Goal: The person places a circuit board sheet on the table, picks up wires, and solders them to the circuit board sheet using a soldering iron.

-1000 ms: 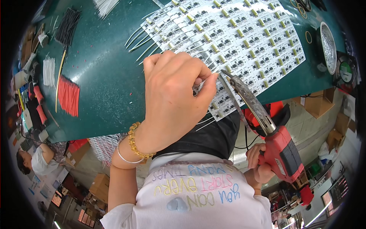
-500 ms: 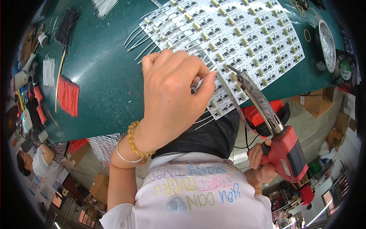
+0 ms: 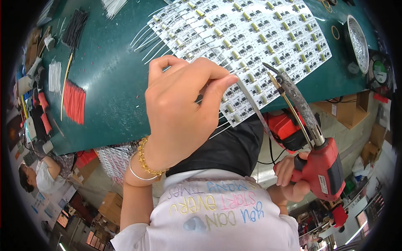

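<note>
A white circuit-board panel (image 3: 289, 50) lies at the table's near edge, covered with rows of small black parts and yellowish cylinders. Thin white wires (image 3: 146, 39) stick out along its left side. Over the panel's near left part, my left hand (image 3: 180, 108) is closed in a pinch, thumb against forefinger, on what looks like the end of a thin white wire. My right hand (image 3: 295, 178) grips the red and black handle of a soldering gun (image 3: 322, 167). Its dark tip and the thin brass-coloured tube beside it point at the panel, to the right of my left fingertips.
A flat metal strip (image 3: 251, 98) crosses the panel's near part. On the green table (image 3: 109, 83) lie bundles of red wires (image 3: 74, 102), black wires (image 3: 75, 29) and white wires (image 3: 54, 76). A metal bowl (image 3: 357, 44) stands at right, near a solder spool (image 3: 379, 72).
The soldering gun has shifted right, its tip moving away from my left fingertips. My left hand and the panel have slid slightly left.
</note>
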Motion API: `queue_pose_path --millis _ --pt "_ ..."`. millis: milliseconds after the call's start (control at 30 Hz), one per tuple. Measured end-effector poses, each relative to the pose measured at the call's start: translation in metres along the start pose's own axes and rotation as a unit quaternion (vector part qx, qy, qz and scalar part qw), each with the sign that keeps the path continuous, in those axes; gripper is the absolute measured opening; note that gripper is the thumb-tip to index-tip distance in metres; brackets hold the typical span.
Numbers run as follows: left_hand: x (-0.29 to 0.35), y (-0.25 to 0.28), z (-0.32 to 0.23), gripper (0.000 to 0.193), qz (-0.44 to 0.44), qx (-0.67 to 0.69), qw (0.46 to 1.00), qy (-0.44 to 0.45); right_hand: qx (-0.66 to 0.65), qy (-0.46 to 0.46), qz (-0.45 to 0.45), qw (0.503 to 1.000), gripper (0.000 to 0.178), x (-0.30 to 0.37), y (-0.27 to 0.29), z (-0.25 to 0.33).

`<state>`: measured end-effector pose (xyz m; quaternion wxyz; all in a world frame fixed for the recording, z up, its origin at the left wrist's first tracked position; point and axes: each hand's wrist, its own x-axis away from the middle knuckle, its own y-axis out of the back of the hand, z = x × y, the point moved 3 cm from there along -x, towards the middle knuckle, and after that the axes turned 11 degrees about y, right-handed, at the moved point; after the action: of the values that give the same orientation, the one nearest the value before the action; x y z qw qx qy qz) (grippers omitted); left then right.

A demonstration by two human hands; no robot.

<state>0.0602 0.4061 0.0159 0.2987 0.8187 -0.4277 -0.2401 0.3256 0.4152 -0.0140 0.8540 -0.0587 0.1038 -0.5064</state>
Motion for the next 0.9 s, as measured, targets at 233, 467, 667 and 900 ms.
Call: queue_pose_path --millis 233,467,667,900 --pt "0.003 -0.014 0.007 0.007 -0.016 -0.007 0.999 0.037 0.038 0.012 0.035 0.999 0.078 0.003 -0.002 0.001" --pt "0.003 -0.017 0.005 0.010 -0.002 -0.035 0.999 0.033 0.007 -0.038 0.048 0.998 0.081 0.002 -0.003 0.001" --pt "0.000 -0.018 0.004 0.013 0.007 -0.044 0.999 0.004 0.115 -0.017 0.104 0.988 0.077 0.025 0.015 -0.011" --pt "0.001 -0.021 0.003 0.014 -0.009 -0.054 0.998 -0.010 0.248 -0.031 0.034 0.968 0.045 0.032 0.015 -0.008"
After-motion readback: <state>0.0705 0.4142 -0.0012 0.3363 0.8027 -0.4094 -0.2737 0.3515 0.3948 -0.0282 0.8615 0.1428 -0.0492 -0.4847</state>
